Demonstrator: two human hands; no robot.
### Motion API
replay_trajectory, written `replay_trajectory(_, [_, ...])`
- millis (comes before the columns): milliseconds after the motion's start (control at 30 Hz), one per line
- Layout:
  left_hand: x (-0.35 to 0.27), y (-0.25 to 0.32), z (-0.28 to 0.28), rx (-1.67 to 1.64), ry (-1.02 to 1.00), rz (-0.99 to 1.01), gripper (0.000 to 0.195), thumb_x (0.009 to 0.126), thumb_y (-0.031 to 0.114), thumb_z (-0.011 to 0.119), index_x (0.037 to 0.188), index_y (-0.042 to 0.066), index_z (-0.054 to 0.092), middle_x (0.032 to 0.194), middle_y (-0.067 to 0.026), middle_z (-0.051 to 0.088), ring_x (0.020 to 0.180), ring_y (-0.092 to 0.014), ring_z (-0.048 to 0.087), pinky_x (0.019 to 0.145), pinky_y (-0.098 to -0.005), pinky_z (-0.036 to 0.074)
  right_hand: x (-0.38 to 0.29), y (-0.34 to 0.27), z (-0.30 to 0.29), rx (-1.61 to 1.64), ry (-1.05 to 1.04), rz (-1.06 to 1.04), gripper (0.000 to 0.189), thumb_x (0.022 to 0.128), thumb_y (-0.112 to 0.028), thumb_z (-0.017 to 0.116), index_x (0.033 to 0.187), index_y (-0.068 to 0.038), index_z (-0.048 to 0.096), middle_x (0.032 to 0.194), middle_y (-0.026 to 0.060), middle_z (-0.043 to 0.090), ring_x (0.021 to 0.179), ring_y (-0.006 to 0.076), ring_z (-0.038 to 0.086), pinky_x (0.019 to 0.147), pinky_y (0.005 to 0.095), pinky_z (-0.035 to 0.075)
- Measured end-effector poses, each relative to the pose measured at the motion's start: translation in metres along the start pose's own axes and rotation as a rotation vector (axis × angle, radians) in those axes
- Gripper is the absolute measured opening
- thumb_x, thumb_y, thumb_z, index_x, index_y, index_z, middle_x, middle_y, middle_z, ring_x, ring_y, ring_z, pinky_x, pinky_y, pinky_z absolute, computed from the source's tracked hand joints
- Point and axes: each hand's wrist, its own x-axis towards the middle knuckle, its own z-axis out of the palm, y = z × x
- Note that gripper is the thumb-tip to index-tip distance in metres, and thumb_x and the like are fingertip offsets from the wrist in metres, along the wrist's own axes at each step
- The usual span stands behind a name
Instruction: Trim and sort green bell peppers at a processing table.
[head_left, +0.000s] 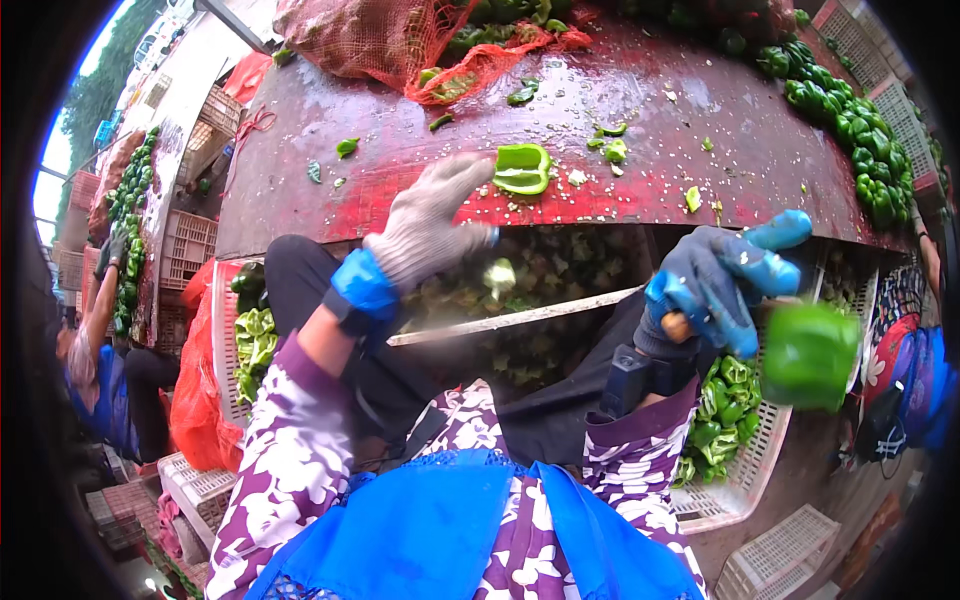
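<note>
My left hand (431, 217), in a pale knitted glove with a blue wrist cover, hovers at the table's near edge, holding nothing, with thumb and fingers apart. Just beyond its fingertips a halved green bell pepper (522, 169) lies on the table, its hollow side showing. A blurred pale pepper core (499, 277) is below that hand, over the gap under the table edge. My right hand (712, 277) wears a blue-coated glove with curled fingers. Beside it is a motion-blurred green pepper piece (810, 356); whether the fingers touch it is unclear. Something tan (677, 328) shows at the palm, too small to identify.
Seeds and scraps litter the red-stained table (300, 191). A red mesh sack (367, 37) lies at the back, and whole peppers (855, 127) line the right. Plastic crates with cut peppers flank me, left (227, 330) and right (765, 450). Another person (101, 375) works at left.
</note>
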Motion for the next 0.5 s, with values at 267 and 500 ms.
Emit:
replay_trajectory(267, [0.093, -0.024, 0.065, 0.343, 0.032, 0.131, 0.063, 0.077, 0.013, 0.066, 0.138, 0.016, 0.050, 0.142, -0.0181, 0.047, 0.130, -0.037, 0.046, 0.105, -0.0417, 0.042, -0.040, 0.001, -0.024, -0.237, 1.233, -0.431, 0.040, 0.098, -0.041, 0.055, 0.120, -0.008, 0.062, 0.105, 0.0081, 0.069, 0.066, 0.0089, 0.057, 0.051, 0.0200, 0.045])
replay_trajectory(500, [0.129, 0.032, 0.045, -0.179, 0.378, 0.197, 0.036, 0.083, 0.010, 0.065, 0.118, 0.011, 0.062, 0.101, -0.0190, 0.066, 0.094, -0.036, 0.064, 0.082, -0.0411, 0.051, -0.055, 0.028, -0.061, -0.500, 1.571, -0.332, 0.040, 0.100, -0.041, 0.049, 0.115, -0.005, 0.059, 0.099, 0.0086, 0.067, 0.071, 0.0149, 0.061, 0.057, 0.0251, 0.050])
